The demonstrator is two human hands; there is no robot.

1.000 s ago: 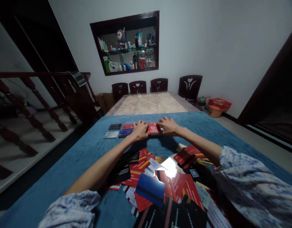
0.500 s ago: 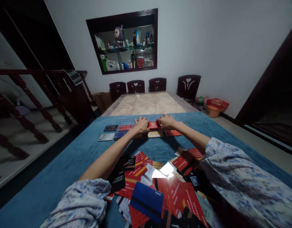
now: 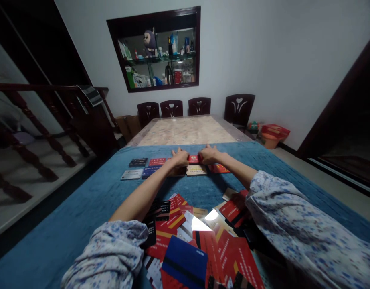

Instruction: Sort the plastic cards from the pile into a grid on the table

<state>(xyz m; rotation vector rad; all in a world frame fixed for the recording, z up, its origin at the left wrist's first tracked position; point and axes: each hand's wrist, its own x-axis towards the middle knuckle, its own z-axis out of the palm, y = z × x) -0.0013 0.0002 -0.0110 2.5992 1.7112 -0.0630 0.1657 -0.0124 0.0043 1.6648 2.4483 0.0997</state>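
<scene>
At the far rows of sorted cards, my left hand point(image 3: 180, 157) and my right hand point(image 3: 209, 155) close in on the two sides of a red card stack point(image 3: 193, 159). Fingers of both hands are bent against its ends; the fingertips are partly hidden. Just in front lie a cream card stack point(image 3: 196, 170) and an orange-red one point(image 3: 219, 168). Left of my hands are a black stack point(image 3: 138, 162), a red stack point(image 3: 156, 162), a silver-white stack point(image 3: 132, 174) and a dark blue stack point(image 3: 150, 172). Another stack is mostly covered by my left forearm.
A loose heap of cards, with a blue card point(image 3: 185, 261) on top, spreads between my forearms on the blue cloth point(image 3: 91, 216). Beyond the cloth is the bare marble-look tabletop point(image 3: 187, 129). Dark chairs point(image 3: 199, 106) stand at the far end.
Both hands stay at the red stack, and the right hand has shifted slightly inward over it. My sleeves have moved a little inward, and the view has tilted slightly.
</scene>
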